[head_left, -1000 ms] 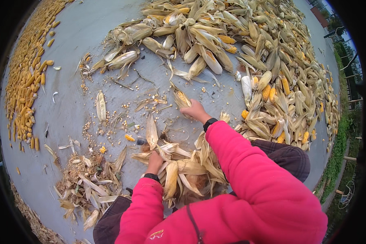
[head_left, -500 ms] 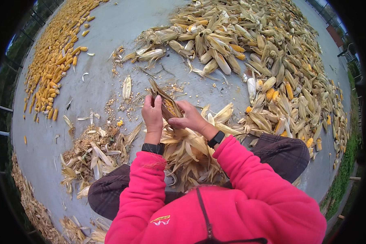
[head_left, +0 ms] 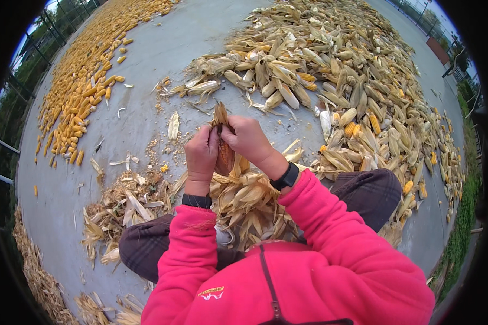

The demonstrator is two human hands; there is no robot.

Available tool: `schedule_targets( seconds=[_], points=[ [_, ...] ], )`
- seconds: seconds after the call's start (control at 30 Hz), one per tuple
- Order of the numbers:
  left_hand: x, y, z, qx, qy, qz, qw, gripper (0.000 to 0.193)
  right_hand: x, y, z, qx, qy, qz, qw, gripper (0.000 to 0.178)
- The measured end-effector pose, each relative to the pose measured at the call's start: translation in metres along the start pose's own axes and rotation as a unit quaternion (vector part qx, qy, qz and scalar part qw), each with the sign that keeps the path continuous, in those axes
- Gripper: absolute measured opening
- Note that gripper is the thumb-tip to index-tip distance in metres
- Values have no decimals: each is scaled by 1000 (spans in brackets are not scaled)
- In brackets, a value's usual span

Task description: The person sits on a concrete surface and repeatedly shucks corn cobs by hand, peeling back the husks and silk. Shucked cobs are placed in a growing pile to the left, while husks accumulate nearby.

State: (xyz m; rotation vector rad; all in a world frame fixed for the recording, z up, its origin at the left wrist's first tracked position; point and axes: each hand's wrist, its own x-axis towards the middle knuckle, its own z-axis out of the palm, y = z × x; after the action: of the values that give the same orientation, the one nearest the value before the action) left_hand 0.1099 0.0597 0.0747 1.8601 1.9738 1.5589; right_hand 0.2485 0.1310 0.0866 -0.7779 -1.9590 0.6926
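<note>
Between my hands, in front of my crossed legs, stands an ear of corn (head_left: pixel 225 158) partly wrapped in dry brown husk. The husk's tip (head_left: pixel 220 112) sticks up above my fingers. My left hand (head_left: pixel 202 154) is closed on the ear's left side, its thumb near the top. My right hand (head_left: pixel 248 140) pinches the husk at the top from the right. Some of the ear is hidden behind the fingers. Below it, a heap of stripped husks (head_left: pixel 249 200) lies between my legs.
A large pile of unhusked corn (head_left: pixel 358 81) spreads across the right and far side. Bare yellow cobs (head_left: pixel 73 116) cover the far left. Husk scraps and chaff (head_left: pixel 127 200) lie by my left knee, with loose kernels (head_left: pixel 154 149) on the grey floor.
My right hand has moved up from the ear's lower side to its husk tip. Both hands have come together at the top, and the ear's exposed kernels have turned mostly out of sight.
</note>
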Motion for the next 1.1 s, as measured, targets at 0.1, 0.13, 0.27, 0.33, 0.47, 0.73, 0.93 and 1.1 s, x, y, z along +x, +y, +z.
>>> schedule_targets(
  seconds=[0.1, 0.13, 0.27, 0.33, 0.47, 0.73, 0.93, 1.1],
  points=[
    [-8, -10, 17, 39, 58, -46, 997, 16, -5, 16, 9, -45, 53, 31, 997, 23],
    [-9, -19, 21, 33, 103, -87, 990, 23, -7, 25, 11, -21, 97, 128, 987, 23],
    [-5, -80, 11, -118, 272, -342, 892, 36, -26, 81, 6, 191, 221, 362, 885, 20],
    [-9, -107, 9, -295, 371, -398, 786, 31, -36, 112, -3, 215, 252, 400, 855, 25],
    [-29, -138, 16, -222, 359, -443, 791, 33, -63, 130, 2, -46, -9, 484, 874, 43],
    [-40, -114, 49, -230, 324, -494, 773, 37, -72, 38, 65, -104, -44, -57, 992, 77],
    [-47, -124, 73, -510, 293, -567, 577, 43, -35, 69, 78, 160, 70, 222, 959, 51],
    [-68, -190, 43, -443, 257, -623, 591, 50, -20, 115, 50, 307, 226, 328, 864, 49]
  ],
)
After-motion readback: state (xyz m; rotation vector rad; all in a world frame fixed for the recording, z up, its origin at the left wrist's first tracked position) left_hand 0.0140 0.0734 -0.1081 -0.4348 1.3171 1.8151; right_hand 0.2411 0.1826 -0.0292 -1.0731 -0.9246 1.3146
